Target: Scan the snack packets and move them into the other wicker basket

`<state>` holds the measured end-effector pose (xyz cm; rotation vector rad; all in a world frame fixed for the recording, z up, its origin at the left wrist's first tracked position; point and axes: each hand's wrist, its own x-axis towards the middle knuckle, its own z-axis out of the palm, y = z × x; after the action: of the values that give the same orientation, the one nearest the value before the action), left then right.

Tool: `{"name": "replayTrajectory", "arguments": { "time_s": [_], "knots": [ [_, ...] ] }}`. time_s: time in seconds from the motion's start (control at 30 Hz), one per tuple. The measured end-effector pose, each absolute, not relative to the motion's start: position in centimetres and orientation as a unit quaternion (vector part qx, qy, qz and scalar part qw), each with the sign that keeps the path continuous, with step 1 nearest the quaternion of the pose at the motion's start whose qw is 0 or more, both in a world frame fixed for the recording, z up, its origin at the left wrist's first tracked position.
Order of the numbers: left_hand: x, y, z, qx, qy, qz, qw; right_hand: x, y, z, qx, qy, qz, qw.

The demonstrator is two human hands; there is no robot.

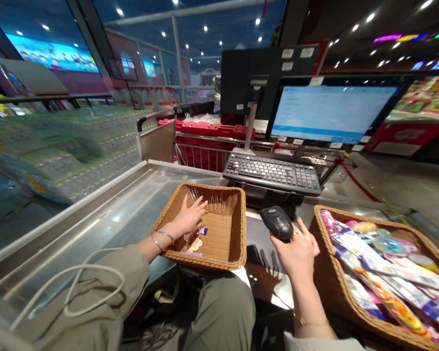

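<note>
My left hand (pixel 190 214) is over the left part of a brown woven basket (pixel 240 226), its fingers spread and holding nothing. Just below it on the basket floor lie a few small packaged items (pixel 194 243), one with a blue label (pixel 203 231); their kind is hard to make out. In my right hand (pixel 298 251) is a black barcode scanner (pixel 277 222), its head pointing up and left, held between the two baskets. A second woven basket (pixel 324 253) on the right is filled with colourful packaged goods (pixel 388 268), close beside my right hand.
A black keyboard (pixel 272 170) and a lit monitor (pixel 320 114) stand behind the baskets. The metal counter (pixel 131 195) has a raised edge on the left. A white cable (pixel 95 268) loops over my left sleeve. A shopping cart with red crates (pixel 205 141) stands beyond.
</note>
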<state>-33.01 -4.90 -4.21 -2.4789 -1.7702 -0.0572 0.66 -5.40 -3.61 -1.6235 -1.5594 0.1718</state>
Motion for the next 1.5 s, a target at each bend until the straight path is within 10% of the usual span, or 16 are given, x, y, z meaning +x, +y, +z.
{"name": "replayTrajectory", "arguments": {
  "time_s": [0.93,1.5],
  "knots": [
    [-35.5,-0.8,-10.3,-0.851,-0.489,0.147,-0.123,0.7,-5.1,-4.9,-0.652,-0.623,0.105,0.420],
    [-32.0,0.3,-6.0,-0.899,-0.434,-0.012,-0.049,1.2,-5.0,-5.1,-0.657,-0.608,0.098,0.435]
  ]
}}
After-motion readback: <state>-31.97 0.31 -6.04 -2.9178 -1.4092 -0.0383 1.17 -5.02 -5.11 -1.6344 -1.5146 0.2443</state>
